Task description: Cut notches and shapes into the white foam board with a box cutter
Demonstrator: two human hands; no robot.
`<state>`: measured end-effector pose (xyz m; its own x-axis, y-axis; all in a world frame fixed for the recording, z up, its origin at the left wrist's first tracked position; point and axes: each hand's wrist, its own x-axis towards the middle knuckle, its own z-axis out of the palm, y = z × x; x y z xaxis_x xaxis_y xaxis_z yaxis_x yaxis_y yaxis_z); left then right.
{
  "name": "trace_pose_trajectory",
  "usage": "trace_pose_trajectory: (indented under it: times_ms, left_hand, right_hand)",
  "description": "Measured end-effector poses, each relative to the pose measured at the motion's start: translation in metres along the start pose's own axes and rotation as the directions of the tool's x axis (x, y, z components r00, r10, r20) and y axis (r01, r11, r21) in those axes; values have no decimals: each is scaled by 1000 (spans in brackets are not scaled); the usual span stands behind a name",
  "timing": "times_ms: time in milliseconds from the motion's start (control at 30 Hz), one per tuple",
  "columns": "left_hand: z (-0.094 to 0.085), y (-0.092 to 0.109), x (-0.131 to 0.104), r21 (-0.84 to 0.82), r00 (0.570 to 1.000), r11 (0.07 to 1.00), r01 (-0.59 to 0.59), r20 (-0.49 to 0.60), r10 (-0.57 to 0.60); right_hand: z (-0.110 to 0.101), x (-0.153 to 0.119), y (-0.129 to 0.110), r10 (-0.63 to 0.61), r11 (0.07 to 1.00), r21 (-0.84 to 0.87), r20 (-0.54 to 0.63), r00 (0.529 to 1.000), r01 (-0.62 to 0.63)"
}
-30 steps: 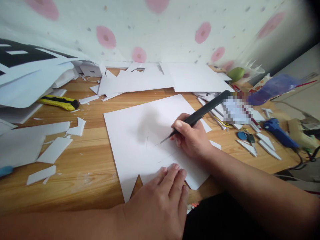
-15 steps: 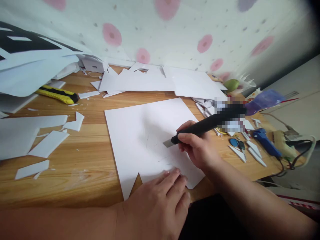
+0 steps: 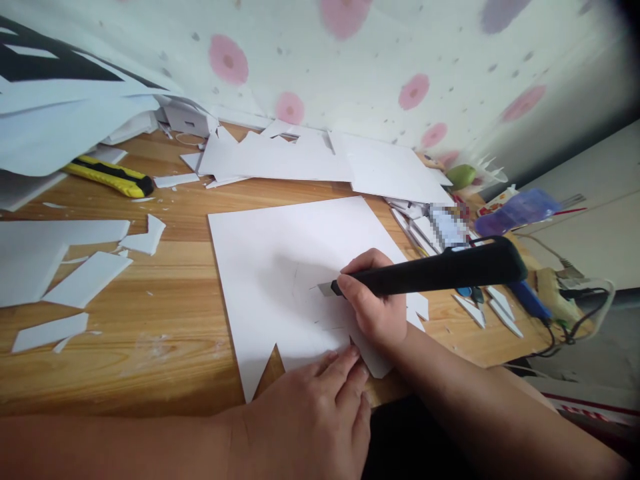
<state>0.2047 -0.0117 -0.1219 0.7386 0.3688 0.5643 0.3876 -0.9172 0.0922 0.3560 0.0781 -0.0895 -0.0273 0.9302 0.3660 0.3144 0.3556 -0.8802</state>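
Observation:
A white board point(image 3: 260, 267) with faint pencil lines and a V-shaped notch in its near edge lies on the wooden table. My right hand point(image 3: 375, 300) is closed round a black knife point(image 3: 440, 270), whose blade points left, at the pencil marks near the board's middle. Whether the blade tip touches the board I cannot tell. Flat on the near edge of the board rests my left hand point(image 3: 320, 407), fingers extended and pointing away from me, holding nothing.
A yellow and black cutter point(image 3: 110, 177) lies at the back left, above white offcuts point(image 3: 90, 280). Larger white sheets point(image 3: 285, 157) lie along the back. On the right are a blue tool point(image 3: 530, 300), cables and a purple object point(image 3: 520, 210).
My right hand has moved slightly left and the knife's handle has swung down, nearer to level. My left hand stays about where it was on the board. The view has shifted a little.

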Motion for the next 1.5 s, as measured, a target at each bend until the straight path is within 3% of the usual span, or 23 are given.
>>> trace_pose_trajectory:
  times_ms: [133,367,567,700,933,1133,1333,1500]
  left_hand:
    - [15,7,-3,57,993,993,104,-67,-100]
    - [-13,-5,1,-54,998,998,-13,66,17]
    - [0,2,0,14,998,998,65,-1,-65]
    - [-10,-2,1,-45,997,999,-1,77,5]
    - [-13,-5,-1,-60,997,998,-15,74,19]
    - [-11,-5,0,-33,1000,999,-16,14,17]
    - [-11,-5,1,-16,999,1000,-18,37,19]
    - [-1,0,3,54,997,997,50,-65,-47]
  right_hand:
    - [-2,2,-1,-3,1000,-7,23,1000,4]
    - [0,1,2,4,999,36,30,1000,-5]
    - [0,2,1,28,999,34,49,998,-29]
    - [0,2,2,16,1000,26,41,999,-17]
    - [0,2,0,5,999,44,50,999,-7]
    - [0,2,-1,4,1000,30,46,999,-5]
    - [1,1,-1,-6,1000,4,47,999,6]
    - [4,13,-9,3,999,-43,153,988,3]
